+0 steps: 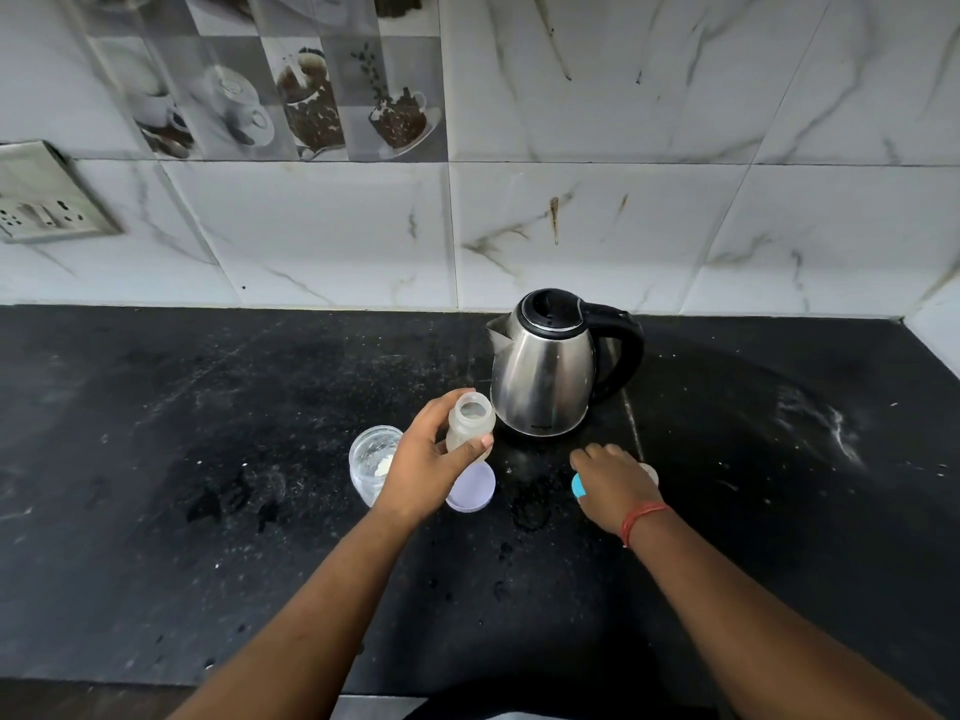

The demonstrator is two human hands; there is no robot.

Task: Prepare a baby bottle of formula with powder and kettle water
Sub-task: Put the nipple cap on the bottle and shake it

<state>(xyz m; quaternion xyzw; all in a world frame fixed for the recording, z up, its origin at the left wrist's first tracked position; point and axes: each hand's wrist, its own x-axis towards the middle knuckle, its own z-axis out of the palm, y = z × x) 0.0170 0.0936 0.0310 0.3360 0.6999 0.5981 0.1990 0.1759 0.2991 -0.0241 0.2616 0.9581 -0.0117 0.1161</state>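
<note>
My left hand (434, 454) grips an open, translucent baby bottle (470, 420) that stands upright on the black counter, with a little white content inside. Just behind it sits a steel kettle (545, 371) with a black lid and handle, spout pointing left. My right hand (613, 480) lies palm down over the bottle's blue-ringed cap (578, 484), whose pale teat end (650, 472) peeks out to the right. A clear glass jar (371, 459) holding some white powder stands left of my left hand. Its pale lilac lid (472, 491) lies flat beneath my left hand.
The black stone counter (208, 459) carries scattered powder specks and wet spots in front of the kettle. A white smear marks the counter at the right (836, 428). Marble wall tiles rise behind, with a switch and socket plate (47, 194) at the left.
</note>
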